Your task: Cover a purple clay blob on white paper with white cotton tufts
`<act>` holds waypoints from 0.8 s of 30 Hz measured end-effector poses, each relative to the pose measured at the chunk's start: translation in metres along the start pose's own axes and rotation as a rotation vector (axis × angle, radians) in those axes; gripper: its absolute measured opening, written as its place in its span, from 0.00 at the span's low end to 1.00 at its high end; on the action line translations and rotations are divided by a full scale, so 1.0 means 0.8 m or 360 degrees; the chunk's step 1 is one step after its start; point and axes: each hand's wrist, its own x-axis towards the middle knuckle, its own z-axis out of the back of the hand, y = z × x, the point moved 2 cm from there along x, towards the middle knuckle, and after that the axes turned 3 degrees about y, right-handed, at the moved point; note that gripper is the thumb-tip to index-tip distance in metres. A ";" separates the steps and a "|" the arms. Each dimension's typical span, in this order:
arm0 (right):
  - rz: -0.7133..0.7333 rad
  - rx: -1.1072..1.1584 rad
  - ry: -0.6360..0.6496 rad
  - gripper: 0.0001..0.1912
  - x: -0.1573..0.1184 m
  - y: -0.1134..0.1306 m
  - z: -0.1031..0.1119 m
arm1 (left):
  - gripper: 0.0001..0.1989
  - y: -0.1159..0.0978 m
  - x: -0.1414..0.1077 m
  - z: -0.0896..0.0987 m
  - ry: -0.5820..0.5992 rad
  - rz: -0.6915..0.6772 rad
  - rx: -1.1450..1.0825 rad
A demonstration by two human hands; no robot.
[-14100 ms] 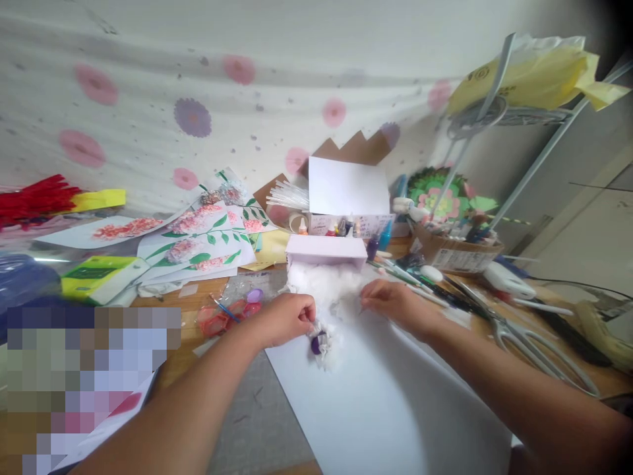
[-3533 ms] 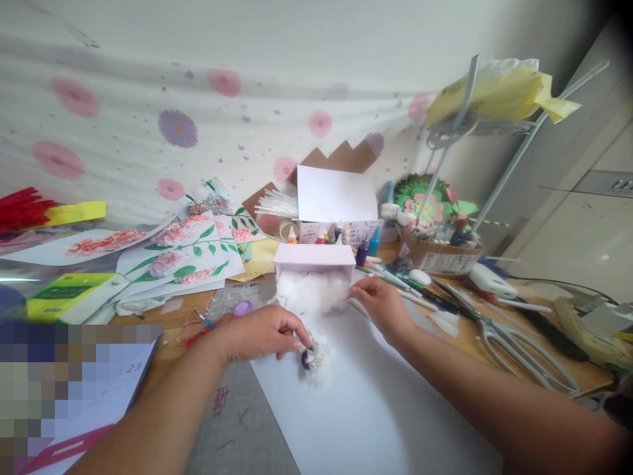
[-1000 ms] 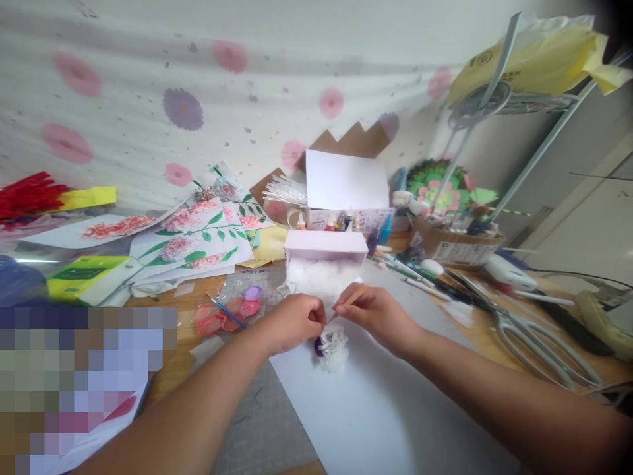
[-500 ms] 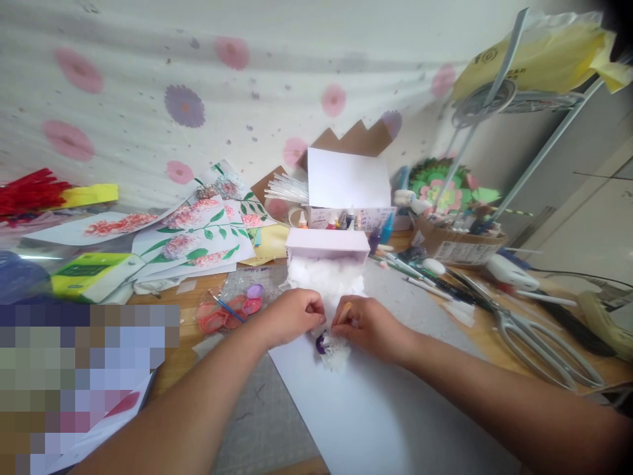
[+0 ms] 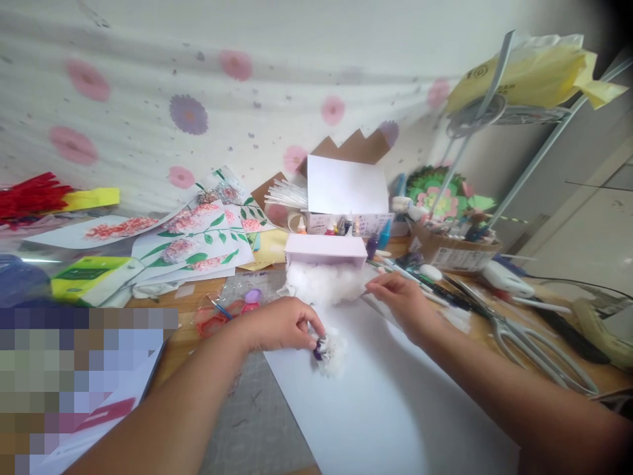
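Observation:
My left hand (image 5: pixel 284 323) is closed in a pinch at a small, dark purple piece (image 5: pixel 317 349) with a fluffy white tuft (image 5: pixel 333 356) beside it, over a large white paper sheet (image 5: pixel 366 409). What exactly the purple piece is cannot be made out. Farther up and to the right, the fingers of my right hand (image 5: pixel 403 297) are pressed together at the right edge of a mass of white cotton (image 5: pixel 324 282). Whether cotton is between those fingertips is unclear. The cotton spills from a white box (image 5: pixel 326 247) lying with its opening towards me.
Large scissors (image 5: pixel 534 340) and several pens and brushes lie at right, before a cardboard box (image 5: pixel 452 254) of tools. Painted flower sheets (image 5: pixel 198 241), a green-yellow tissue pack (image 5: pixel 96 277) and red plastic pieces (image 5: pixel 212 320) are at left. Small bottles (image 5: pixel 343 227) stand behind the white box.
My right hand has left the tuft and moved up and right to the cotton's edge. My left hand stays by the purple piece, slightly lower, and the white tuft is now more exposed.

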 end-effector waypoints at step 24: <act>-0.0109 0.0400 0.0348 0.12 -0.026 0.036 -0.038 | 0.19 -0.009 0.006 -0.001 -0.0398 -0.0140 -0.0738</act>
